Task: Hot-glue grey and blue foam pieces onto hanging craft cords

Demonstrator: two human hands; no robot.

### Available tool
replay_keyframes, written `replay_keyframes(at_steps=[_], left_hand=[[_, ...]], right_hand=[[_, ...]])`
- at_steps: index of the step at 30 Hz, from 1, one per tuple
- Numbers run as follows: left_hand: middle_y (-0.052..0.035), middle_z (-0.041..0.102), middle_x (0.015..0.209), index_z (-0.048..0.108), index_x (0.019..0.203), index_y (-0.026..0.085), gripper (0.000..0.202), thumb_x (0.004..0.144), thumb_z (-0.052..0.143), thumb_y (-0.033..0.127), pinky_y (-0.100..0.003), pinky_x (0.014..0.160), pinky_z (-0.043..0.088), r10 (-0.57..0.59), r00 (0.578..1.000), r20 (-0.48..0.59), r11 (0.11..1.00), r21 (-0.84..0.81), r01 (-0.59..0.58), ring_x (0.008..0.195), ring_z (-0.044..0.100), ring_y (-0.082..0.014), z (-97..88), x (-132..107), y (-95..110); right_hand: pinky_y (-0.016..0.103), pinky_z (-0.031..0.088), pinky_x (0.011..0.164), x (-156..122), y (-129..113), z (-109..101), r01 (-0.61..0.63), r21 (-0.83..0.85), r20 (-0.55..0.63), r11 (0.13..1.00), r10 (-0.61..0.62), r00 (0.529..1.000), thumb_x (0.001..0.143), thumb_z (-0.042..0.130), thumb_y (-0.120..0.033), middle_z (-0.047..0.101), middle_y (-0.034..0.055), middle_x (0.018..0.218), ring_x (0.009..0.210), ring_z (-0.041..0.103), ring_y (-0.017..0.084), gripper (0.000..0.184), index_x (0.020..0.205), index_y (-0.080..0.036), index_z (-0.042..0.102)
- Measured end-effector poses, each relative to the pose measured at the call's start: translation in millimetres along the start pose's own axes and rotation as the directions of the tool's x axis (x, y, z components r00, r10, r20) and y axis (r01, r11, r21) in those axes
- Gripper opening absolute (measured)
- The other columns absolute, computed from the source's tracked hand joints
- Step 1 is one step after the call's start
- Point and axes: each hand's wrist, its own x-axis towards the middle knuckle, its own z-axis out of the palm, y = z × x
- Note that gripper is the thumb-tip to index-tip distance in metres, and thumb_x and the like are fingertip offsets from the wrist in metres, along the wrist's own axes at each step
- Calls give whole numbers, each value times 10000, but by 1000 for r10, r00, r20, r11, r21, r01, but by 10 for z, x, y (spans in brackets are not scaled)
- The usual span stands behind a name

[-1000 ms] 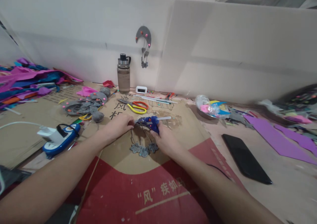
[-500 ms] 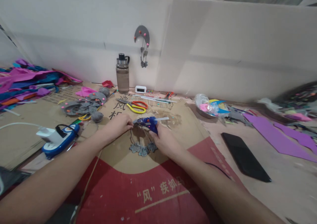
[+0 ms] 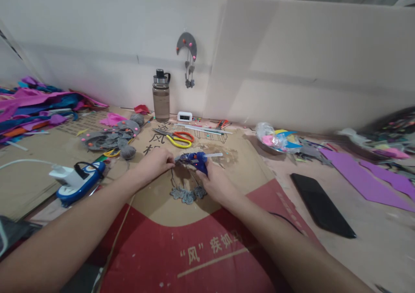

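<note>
My right hand (image 3: 216, 181) is wrapped round the grip of a blue glue gun (image 3: 195, 159) with a white glue stick poking out to the right. Its nozzle points left at the spot where my left hand (image 3: 154, 162) pinches a small grey piece, too small to name. Grey felt flowers (image 3: 188, 194) on thin strings lie on the cardboard (image 3: 152, 206) just below both hands.
Yellow and orange scissors (image 3: 177, 139), a water bottle (image 3: 161, 97), a small white clock (image 3: 184, 116) and grey felt pieces (image 3: 108, 138) lie behind. A blue and white device (image 3: 78, 180) sits left, a black phone (image 3: 320, 206) right, purple sheets (image 3: 366, 180) far right.
</note>
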Motion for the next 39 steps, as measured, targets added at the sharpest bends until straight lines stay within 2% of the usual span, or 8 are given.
replay_keyframes(at_steps=[5,11,16,23,30,34,39], left_hand=[[-47,675,711,707,728,171,209,776,555,306,-259,640,383,6,1000,22,1000,16,-6,663,562,-162,28,18,-15],[-60,695,769,729,782,176,217,788,552,300,-263,674,391,24,999,36,999,40,-26,721,583,-176,0,21,-37],[-59,704,810,740,803,197,188,778,569,270,-257,708,401,77,995,61,997,14,-78,752,595,-175,-22,22,-78],[-30,707,795,742,810,232,169,757,583,262,-243,700,400,33,997,74,998,60,-38,759,595,-166,22,40,-98],[-61,705,823,739,808,192,186,781,567,258,-250,697,398,27,997,72,997,68,-32,757,602,-178,-27,8,-17],[-47,706,795,733,778,198,167,771,575,254,-254,698,393,35,997,62,999,39,-37,737,600,-172,-2,18,-47],[-40,715,775,732,786,206,185,773,559,270,-254,662,386,30,998,64,997,73,-34,712,603,-171,16,25,-76]], right_hand=[[314,424,785,-15,10,11,15,2,41,1000,-15,999,863,459,-275,631,123,1025,928,588,214,257,1091,-159,482],[314,422,792,-9,12,-27,4,13,-8,1000,-4,1000,863,451,-278,621,126,1064,942,584,210,297,1135,-161,465],[312,423,758,-11,-21,-1,-21,-32,-17,999,21,1000,858,454,-280,631,133,997,899,592,217,255,1073,-147,484],[315,422,784,-26,-24,32,2,-23,33,1000,-1,999,863,461,-290,631,122,1026,926,590,217,264,1093,-163,491],[328,425,786,-17,8,38,20,2,-4,1000,-20,1000,861,454,-282,628,129,1024,925,582,223,260,1086,-156,483],[329,424,796,-26,25,52,27,9,24,1000,-27,999,857,457,-269,625,129,1042,946,579,227,270,1103,-162,481],[334,425,773,-32,23,23,4,-30,-9,1000,-4,1000,863,440,-290,624,144,1026,910,585,230,298,1122,-145,473]])
